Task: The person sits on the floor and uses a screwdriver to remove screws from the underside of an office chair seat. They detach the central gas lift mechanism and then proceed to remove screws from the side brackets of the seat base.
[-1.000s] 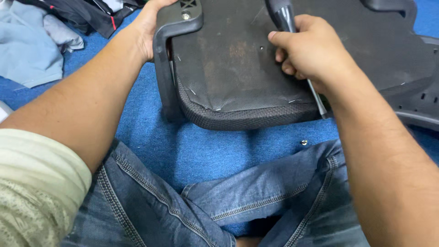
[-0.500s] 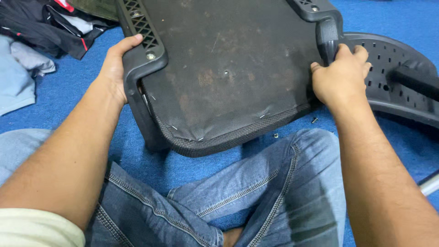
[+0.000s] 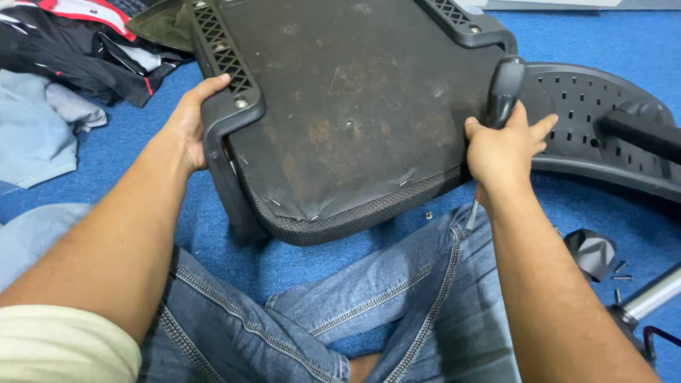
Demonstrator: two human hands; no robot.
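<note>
Looking down at this from the headcam: my left hand [image 3: 190, 120] is wrapped around the left armrest bracket [image 3: 225, 106] of the upside-down office chair seat [image 3: 347, 120], fingers curled over its outer edge, thumb on top near the bolt head [image 3: 242, 103]. My right hand [image 3: 501, 149] is fisted tight around a black-handled screwdriver [image 3: 504, 89], held roughly upright: handle pokes up past the knuckles, the metal shaft [image 3: 471, 215] drops out below the palm toward my jeans [image 3: 397, 298]. That hand sits right against the seat's right edge, just below the right armrest bracket [image 3: 468, 28]. So the seat spans between both hands, its front edge with the staples facing me, and the right hand is the nearer one to the right bracket's bolts. A loose screw [image 3: 428, 214] lies on the blue carpet [image 3: 624, 35] just left of the shaft tip. The black plastic backrest shell [image 3: 603, 120] lies beyond my right hand, and a gas lift cylinder [image 3: 649, 294] is lower right.
</note>
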